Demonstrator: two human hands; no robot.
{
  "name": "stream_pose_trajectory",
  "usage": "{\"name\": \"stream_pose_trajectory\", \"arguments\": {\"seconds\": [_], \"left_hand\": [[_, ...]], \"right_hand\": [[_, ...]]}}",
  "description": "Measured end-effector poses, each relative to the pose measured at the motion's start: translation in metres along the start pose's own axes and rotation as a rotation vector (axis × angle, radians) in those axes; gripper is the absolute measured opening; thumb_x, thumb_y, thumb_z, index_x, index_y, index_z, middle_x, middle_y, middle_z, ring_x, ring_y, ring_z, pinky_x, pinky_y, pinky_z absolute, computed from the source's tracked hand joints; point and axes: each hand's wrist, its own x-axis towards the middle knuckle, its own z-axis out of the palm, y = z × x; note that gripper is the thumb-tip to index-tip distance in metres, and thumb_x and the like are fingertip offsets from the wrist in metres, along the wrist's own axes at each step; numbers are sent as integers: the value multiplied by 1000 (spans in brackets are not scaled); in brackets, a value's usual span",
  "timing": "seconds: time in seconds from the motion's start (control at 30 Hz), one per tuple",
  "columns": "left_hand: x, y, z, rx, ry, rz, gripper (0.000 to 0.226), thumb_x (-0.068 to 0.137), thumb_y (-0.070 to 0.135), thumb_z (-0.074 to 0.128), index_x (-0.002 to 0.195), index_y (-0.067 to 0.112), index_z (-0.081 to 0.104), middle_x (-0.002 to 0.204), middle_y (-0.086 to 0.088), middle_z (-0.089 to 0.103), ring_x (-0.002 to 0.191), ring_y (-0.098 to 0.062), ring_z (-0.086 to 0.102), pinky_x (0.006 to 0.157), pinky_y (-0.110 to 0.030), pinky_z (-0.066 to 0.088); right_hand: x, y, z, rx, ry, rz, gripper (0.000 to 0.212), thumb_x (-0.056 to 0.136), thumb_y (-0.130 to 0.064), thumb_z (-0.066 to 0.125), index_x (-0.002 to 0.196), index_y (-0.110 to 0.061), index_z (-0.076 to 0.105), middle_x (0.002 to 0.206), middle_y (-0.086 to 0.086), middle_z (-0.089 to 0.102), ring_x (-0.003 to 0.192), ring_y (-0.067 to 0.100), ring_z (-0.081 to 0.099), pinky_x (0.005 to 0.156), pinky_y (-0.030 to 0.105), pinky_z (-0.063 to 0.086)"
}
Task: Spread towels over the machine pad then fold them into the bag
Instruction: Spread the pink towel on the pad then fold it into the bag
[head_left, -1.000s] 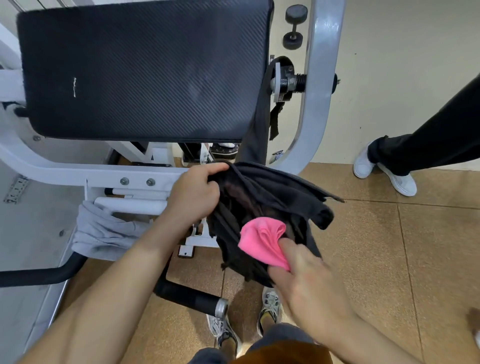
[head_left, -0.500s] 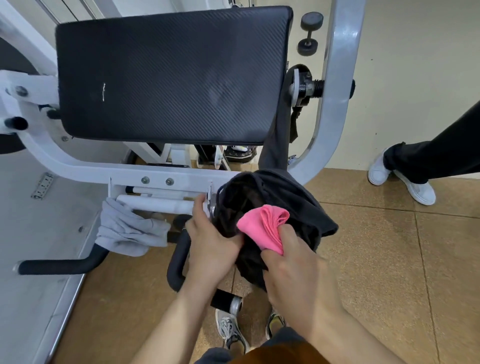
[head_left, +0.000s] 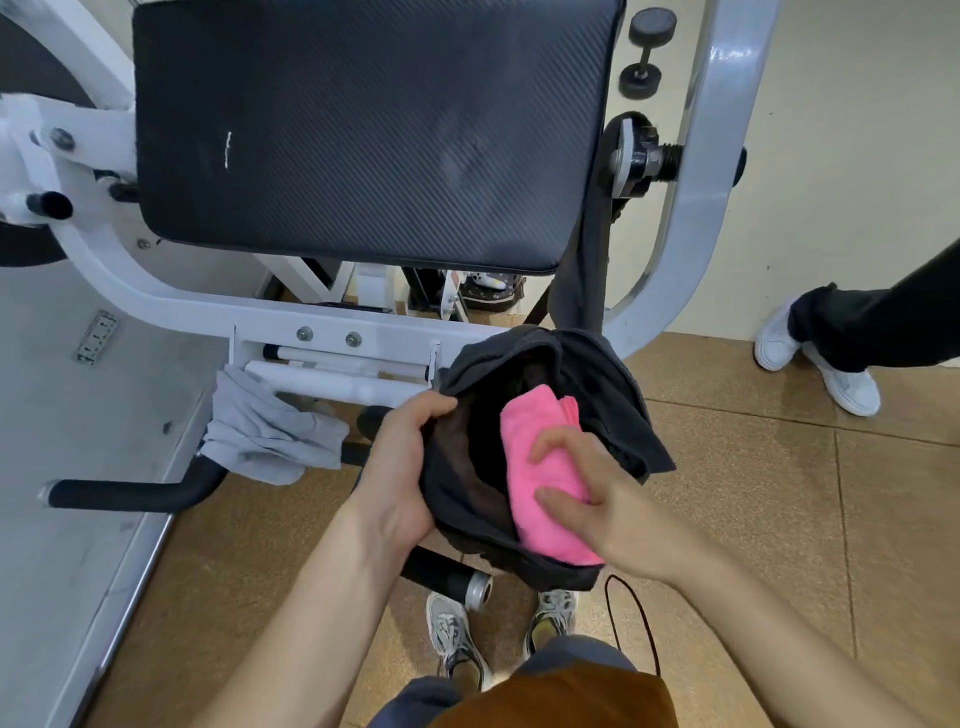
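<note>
Eased further into bag (head_left: 613, 395), pink towel (head_left: 540, 467) rests in right hand (head_left: 608, 499)'s grip, left hand (head_left: 410, 467) holds rim; gray towel (head_left: 265, 431) at 9 o'clock waits.

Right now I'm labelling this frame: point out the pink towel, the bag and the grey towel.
pink towel (head_left: 537, 418), head view, upper end of the roll.
bag (head_left: 623, 415), head view, right flap.
grey towel (head_left: 260, 431), head view, crumpled middle.
</note>
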Motion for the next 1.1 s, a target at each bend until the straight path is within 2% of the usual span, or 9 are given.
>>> {"name": "stream_pose_trajectory", "arguments": {"seconds": [0.03,0.1,0.2,0.33,0.5,0.63,0.73,0.9,1.1], "left_hand": [[-2,2,1,62,-37,28,33,87,25,60,110,3,70,106,-16,72,92,-30,69,95,-42,52],[-4,4,4,259,-17,138,31,96,33,56,106,9,72,98,-9,76,89,-21,73,77,-31,57],[0,8,3,509,118,304,39,97,51,48,96,21,72,85,6,76,79,-9,72,63,-19,53],[4,11,2,638,218,348,57,98,58,35,98,14,71,99,-9,73,92,-21,68,88,-38,54],[-2,8,7,744,229,459,68,101,54,30,92,-4,66,94,-22,69,91,-31,66,86,-47,51],[-3,8,7,746,179,489,64,101,52,28,93,2,67,98,-19,69,93,-26,65,89,-45,50],[-3,9,3,701,186,499,52,102,50,31,84,15,66,100,-14,70,95,-22,65,92,-44,50],[0,12,4,676,178,455,62,101,52,31,97,3,69,100,-15,71,95,-24,65,94,-45,50],[6,8,1,634,189,441,55,100,54,32,88,15,69,97,-11,72,94,-23,66,94,-47,51]], "right_hand": [[1,1,-4,-113,-21,34,38,90,-21,61,114,-40,39,125,-2,48,121,18,50,94,32,39],[2,-3,-10,-412,116,100,57,86,-21,65,125,-34,25,104,-3,54,93,26,60,77,36,46],[7,-14,-15,-674,271,58,62,83,-30,68,129,-23,27,83,-3,54,76,26,59,61,35,39],[4,-24,-11,-605,-23,34,47,85,-24,62,129,-21,46,110,1,56,103,23,57,81,33,45],[28,-31,-2,-1018,-237,-61,35,98,-19,46,134,-18,45,117,12,55,105,33,60,84,37,48],[58,-15,12,-927,-112,-251,12,88,-8,54,97,-14,59,98,11,66,92,32,60,74,31,40],[64,2,19,-776,-149,-265,20,79,-3,59,79,-21,51,85,5,65,84,30,56,72,32,44],[63,8,19,-630,299,-107,18,90,-31,61,107,-25,64,91,-3,71,93,25,61,87,36,35],[66,16,43,-890,98,-150,28,96,-36,45,86,-23,67,93,-5,68,101,23,63,78,40,43]]}}
